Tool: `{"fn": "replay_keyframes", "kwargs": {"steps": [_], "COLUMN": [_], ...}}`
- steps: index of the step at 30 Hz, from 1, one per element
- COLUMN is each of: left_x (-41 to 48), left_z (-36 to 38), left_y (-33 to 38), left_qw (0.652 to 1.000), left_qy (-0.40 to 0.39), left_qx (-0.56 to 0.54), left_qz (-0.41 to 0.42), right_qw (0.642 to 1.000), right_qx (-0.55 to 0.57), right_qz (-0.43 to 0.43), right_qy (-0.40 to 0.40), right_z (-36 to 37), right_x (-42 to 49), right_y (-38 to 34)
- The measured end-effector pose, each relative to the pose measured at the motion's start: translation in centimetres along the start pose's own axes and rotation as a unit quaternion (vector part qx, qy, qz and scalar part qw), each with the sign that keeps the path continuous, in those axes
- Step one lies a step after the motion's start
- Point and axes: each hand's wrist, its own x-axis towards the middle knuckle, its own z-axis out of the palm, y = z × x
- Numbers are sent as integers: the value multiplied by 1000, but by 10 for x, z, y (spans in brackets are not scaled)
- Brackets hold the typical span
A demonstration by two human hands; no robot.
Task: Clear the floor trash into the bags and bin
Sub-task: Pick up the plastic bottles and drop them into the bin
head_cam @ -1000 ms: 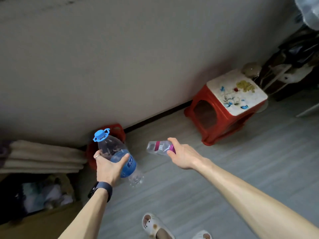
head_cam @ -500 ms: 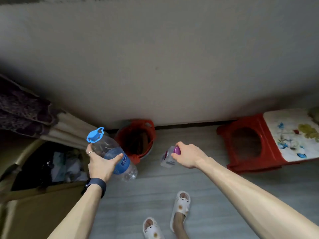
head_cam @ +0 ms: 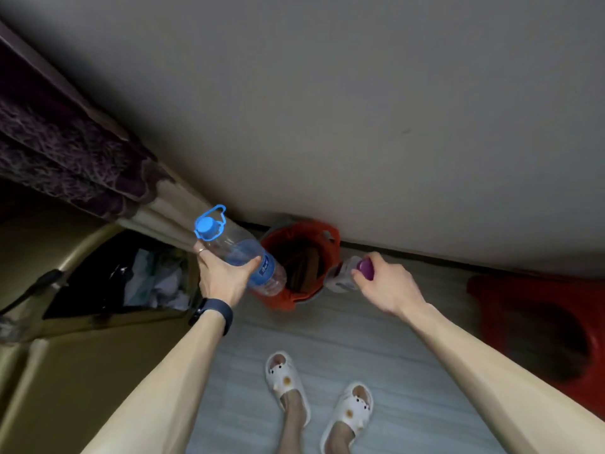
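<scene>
Big bottle slanted, cap up-left

A grey wall is seen across the upper view, and a pale plank floor is met at its foot. A dark purple curtain with a beige hem is hung at the left. A red stool is set on the floor at the right, near the wall. White slippers are worn at the bottom.
</scene>
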Motion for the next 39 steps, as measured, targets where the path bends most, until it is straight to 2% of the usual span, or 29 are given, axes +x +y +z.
{"fn": "replay_keyframes", "kwargs": {"steps": [6,11,20,25,30,35,39], "left_x": [34,47,87,95,103,106,116], "left_z": [55,98,147,153,153,147,144], "left_y": [-36,-71,-117,-149,-185,-183,-166], "left_qw": [998,995,992,989,970,978,952], "left_qy": [-54,-85,-116,-131,-122,-117,-136], "left_qx": [21,48,38,30,192,127,132], "left_qz": [-19,10,15,55,90,118,240], "right_qw": [999,999,999,998,993,988,989], "right_qx": [30,45,-31,-39,-31,-67,-86], "right_qz": [-7,-2,-8,-39,-97,-100,-90], "right_qy": [12,5,-22,25,59,93,75], "right_z": [39,75,122,134,147,165,178], "right_x": [51,86,131,150,169,180,180], "right_y": [-15,-22,-26,-38,-57,-72,-76]}}
